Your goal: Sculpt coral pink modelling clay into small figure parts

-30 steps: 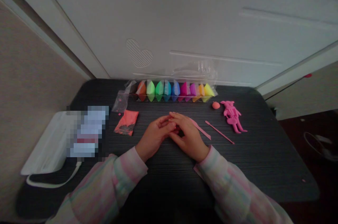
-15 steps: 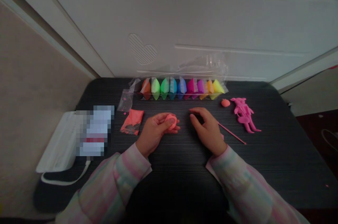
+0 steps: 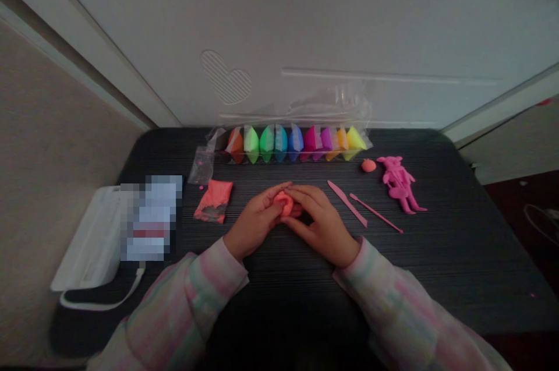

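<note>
A lump of coral-coloured modelling clay [image 3: 286,202] is held between both hands above the middle of the table. My left hand [image 3: 257,216] grips it from the left, its thumb pressed into the clay. From the right, my right hand [image 3: 318,219] closes its fingers around the same lump. Right of my right hand lie a pink plastic clay knife [image 3: 348,203] and a thin pink modelling stick [image 3: 376,213]. An opened packet of coral clay [image 3: 213,201] rests left of my left hand.
A row of clay packets [image 3: 266,145] in several colours runs along the back. At the right are a small coral clay ball [image 3: 368,165] and a pink figure [image 3: 397,184]. A phone [image 3: 152,219] with a white cable [image 3: 100,304] lies left, beside a white box [image 3: 87,243].
My right hand has moved left onto the clay, uncovering the pink knife. The lump now shows a hollow at the left thumb. The view has shifted slightly.
</note>
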Tool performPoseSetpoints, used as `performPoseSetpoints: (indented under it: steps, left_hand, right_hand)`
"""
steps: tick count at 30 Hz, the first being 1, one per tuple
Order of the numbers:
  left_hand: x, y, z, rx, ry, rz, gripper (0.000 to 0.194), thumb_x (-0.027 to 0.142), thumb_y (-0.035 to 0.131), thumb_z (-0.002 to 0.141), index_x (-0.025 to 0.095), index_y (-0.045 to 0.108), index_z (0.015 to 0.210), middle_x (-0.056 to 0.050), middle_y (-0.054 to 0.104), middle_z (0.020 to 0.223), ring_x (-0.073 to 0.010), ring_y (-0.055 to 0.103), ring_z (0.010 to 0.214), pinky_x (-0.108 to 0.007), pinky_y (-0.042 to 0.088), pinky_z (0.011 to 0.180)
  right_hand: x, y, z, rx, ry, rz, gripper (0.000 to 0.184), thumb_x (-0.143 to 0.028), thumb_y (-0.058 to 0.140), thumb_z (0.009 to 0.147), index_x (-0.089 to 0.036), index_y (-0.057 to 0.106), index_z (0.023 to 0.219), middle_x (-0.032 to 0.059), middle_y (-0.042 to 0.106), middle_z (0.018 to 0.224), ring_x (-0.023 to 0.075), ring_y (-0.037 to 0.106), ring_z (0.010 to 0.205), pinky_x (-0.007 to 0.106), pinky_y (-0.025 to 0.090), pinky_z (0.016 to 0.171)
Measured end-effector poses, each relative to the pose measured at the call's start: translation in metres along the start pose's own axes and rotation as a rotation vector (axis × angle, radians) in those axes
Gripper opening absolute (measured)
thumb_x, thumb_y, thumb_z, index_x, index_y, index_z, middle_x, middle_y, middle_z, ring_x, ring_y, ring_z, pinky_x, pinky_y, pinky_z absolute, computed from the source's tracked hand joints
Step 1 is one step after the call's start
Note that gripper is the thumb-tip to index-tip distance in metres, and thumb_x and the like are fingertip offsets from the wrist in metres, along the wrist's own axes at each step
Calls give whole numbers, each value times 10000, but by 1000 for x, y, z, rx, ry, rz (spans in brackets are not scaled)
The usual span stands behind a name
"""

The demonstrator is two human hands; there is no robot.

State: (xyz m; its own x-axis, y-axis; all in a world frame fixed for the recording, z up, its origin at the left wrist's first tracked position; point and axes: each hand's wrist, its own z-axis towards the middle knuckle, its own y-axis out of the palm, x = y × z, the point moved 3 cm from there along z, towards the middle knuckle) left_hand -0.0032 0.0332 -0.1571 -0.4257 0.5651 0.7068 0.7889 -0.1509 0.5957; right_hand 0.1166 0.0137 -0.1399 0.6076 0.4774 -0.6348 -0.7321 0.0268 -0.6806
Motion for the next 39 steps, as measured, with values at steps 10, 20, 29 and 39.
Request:
performPoseSetpoints:
  steps: [10,20,29,39]
  left_hand:
    - [4,0,-2,-15,-87,-212,267,179,496,783,86,630,995,-98,695,848,-185,657,766,-299,492,743]
    - [0,0,-4,-51,-126,-66,173,245,603,768,93,664,823,-95,687,826,-169,641,771,-303,497,756]
    - [1,-2,-1,-29,-88,-33,125,150,683,673,110,668,791,-32,687,742,-105,623,679,-214,493,655]
    - [3,-5,-2,95,27,24,150,148,714,625,136,584,699,-15,692,707,-100,619,646,-224,466,668]
  right_hand:
    - [0,-4,0,44,-23,12,276,-274,565,806,-206,529,1071,79,642,1014,215,579,958,394,461,819]
    - [-2,-9,0,129,-14,62,183,-258,576,801,-229,548,980,44,652,882,195,597,847,357,475,741]
    - [-4,-10,-1,133,-18,111,116,-211,570,791,-210,533,901,47,572,851,177,552,836,340,485,721]
    - [-1,-7,-1,166,67,97,120,-230,572,796,-211,525,905,29,600,812,156,568,746,299,490,652]
